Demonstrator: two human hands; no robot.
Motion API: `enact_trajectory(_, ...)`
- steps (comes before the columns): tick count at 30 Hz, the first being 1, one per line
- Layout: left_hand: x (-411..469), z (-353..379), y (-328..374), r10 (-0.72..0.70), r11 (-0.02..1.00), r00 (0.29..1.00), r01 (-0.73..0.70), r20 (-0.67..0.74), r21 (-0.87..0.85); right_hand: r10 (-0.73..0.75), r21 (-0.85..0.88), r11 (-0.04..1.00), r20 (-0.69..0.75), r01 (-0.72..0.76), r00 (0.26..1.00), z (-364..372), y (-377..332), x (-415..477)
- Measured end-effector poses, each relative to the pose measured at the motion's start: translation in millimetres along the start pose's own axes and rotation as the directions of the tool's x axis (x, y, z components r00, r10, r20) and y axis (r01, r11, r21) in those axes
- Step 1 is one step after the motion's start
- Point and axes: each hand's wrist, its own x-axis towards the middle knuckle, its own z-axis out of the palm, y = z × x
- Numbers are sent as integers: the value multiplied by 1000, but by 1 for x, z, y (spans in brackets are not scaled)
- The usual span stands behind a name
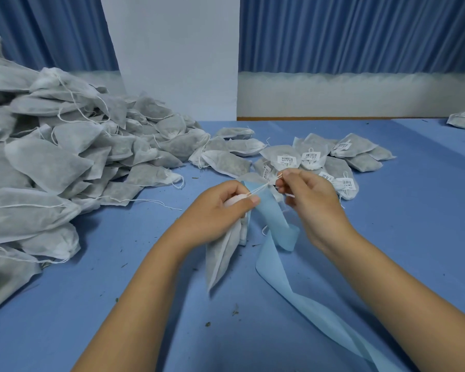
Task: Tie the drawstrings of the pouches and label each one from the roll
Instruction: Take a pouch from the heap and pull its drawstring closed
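The left hand (215,214) is curled round the gathered neck of one pouch (223,260), thumb pressed on top. The pouch body hangs below the fist, its lower corner just above the table (118,304). The right hand (313,202) pinches the drawstring (262,188) between thumb and forefinger, the other fingers loosely curled. The string runs taut from the pouch mouth across the gap between the hands.

Step in hand, as judged: closing and knotting the string.

- Hold the neck firmly so the gathers do not slip.
- Pull the string straight away from the mouth.
- Seat the knot against the fabric before letting go.

Whether a loop or knot has formed is too fine to make out.

A pale blue strip (282,285), probably the label backing, trails from behind the hands toward the near edge. Lay the strip aside so the string does not catch it.

Labelled pouches (341,157) lie just beyond the right hand. A large heap of unlabelled pouches (65,157) with loose strings fills the left side. By that count, most of the task remains.
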Motion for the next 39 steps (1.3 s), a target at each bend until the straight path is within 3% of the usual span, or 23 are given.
enact_trajectory(3,1,-9,-1,-113,987,994,112,3,-118,-102,-30,994,-49,100,994,-2,-2,-1)
enact_trajectory(7,3,-17,-5,-111,984,993,105,-37,-147,-232,-71,971,-39,229,972,-1,-9,-8)
enact_trajectory(14,9,-11,-7,-146,957,938,55,-313,-284,-420,-219,863,190,455,887,8,-3,-21)
enact_trajectory(18,9,-5,-3,-145,922,903,-25,-404,-387,-344,-284,841,376,460,860,13,7,-23)
enact_trajectory(24,12,3,-4,-68,942,847,-119,-527,-312,-328,-267,843,432,466,840,17,9,-23)
enact_trajectory(28,11,6,-2,-41,957,871,-106,-489,-269,-341,-291,841,370,457,864,16,12,-21)
enact_trajectory(31,9,-3,-3,-156,931,957,61,-243,-359,-342,-273,861,310,428,887,13,10,-17)
enact_trajectory(33,6,-6,-4,-178,929,978,132,-106,-346,-339,-266,870,287,414,896,10,8,-15)
enact_trajectory(36,7,-1,-5,-153,965,971,107,-182,-239,-316,-218,894,314,392,895,8,7,-14)
enact_trajectory(39,10,5,-5,-169,969,948,110,-268,-223,-320,-270,854,400,444,859,8,8,-16)
